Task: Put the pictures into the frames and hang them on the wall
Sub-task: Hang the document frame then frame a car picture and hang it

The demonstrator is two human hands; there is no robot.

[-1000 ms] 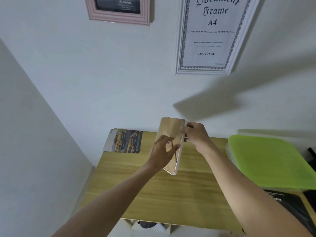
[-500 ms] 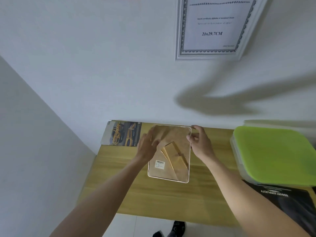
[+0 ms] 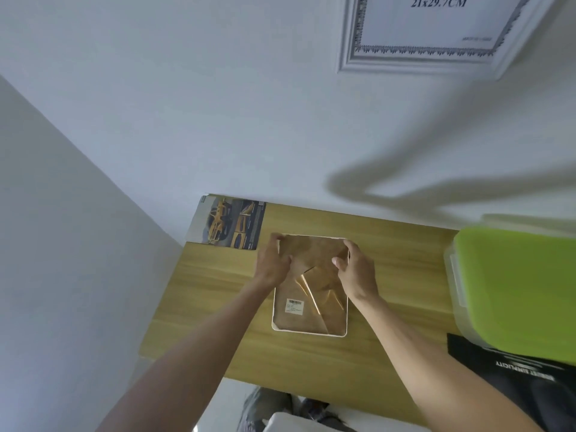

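The frame (image 3: 309, 310) lies face down on the table (image 3: 218, 307), roughly dead center of the tabletop. You're looking at its brown backing board with a thin white rim all round and rounded corners. There's a small white barcode sticker (image 3: 294, 306) at about 7 o'clock on the back, and a fold-out stand flap (image 3: 321, 294) running diagonally across the middle, catching some shine.

Going left to right: a car picture (image 3: 230, 224) sits at about 10 o'clock from the frame, up against the wall at the table's far left corner, yellow cars on it, lying flat and apart from the frame. Then the left hand (image 3: 274, 263), fingers curled over the frame's far left corner, holding it. The right hand (image 3: 357, 271) does the same at the far right corner, thumb on the backing and fingers wrapped around the edge. Both hands cover the top third of the back, so whatever clips are up there can't be made out.

At 3 o'clock from the frame there's a clear box with a green lid (image 3: 517, 291), well apart, and a black sheet (image 3: 523, 378) with white lettering tucked under it at about 4 o'clock. On the wall at 1 o'clock hangs a white frame (image 3: 420, 62) with a "21x29.7CM" insert.
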